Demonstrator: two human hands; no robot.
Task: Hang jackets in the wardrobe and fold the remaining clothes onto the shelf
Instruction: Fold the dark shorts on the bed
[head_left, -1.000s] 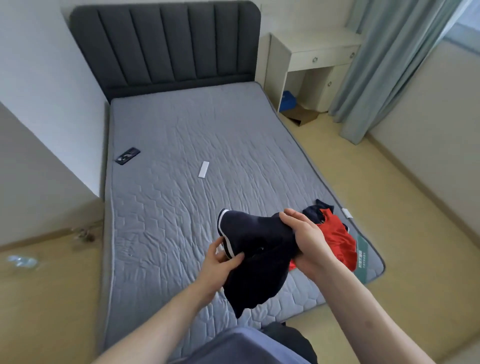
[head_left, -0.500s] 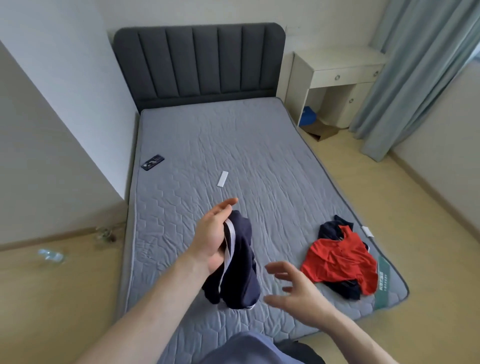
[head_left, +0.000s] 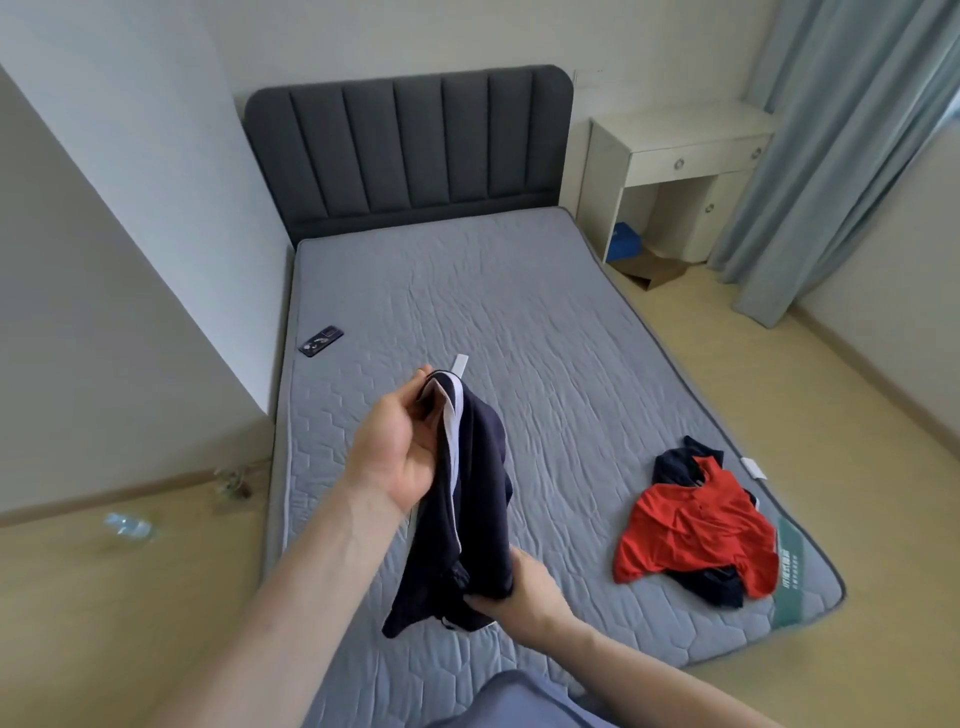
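While no wardrobe or shelf appears in the head view, progress can only be judged from what lies on the mattress (head_left: 519, 322); going by that, the task looks part done at most, and how many garments are already stored cannot be told.

At the far left edge of the mattress lies a phone (head_left: 321, 341); it is not part of the task. On the floor at the left a clear bottle (head_left: 127, 525) is blurred and hard to identify with certainty.

At centre, the left hand (head_left: 400, 452) pinches the white-trimmed upper edge of the navy garment (head_left: 467, 514), fingers curled on the cloth, and holds it raised above the near half of the mattress; the garment hangs bunched, so whether it is a jacket or shorts cannot be determined. The right hand (head_left: 519, 587) grips its lower hem from below; its fingertips are hidden behind the cloth. Judgement: the garment is being straightened for folding; the fold is not yet made.

A small white strip (head_left: 460, 362) shows just beyond the garment's top; its nature is unclear.

At the near right corner lies the red shirt (head_left: 696, 525), crumpled over a dark garment (head_left: 711, 587) that is mostly covered; both remain to be handled.

At the far right, the desk (head_left: 691, 150) and curtain (head_left: 831, 156) are cut off by the frame.
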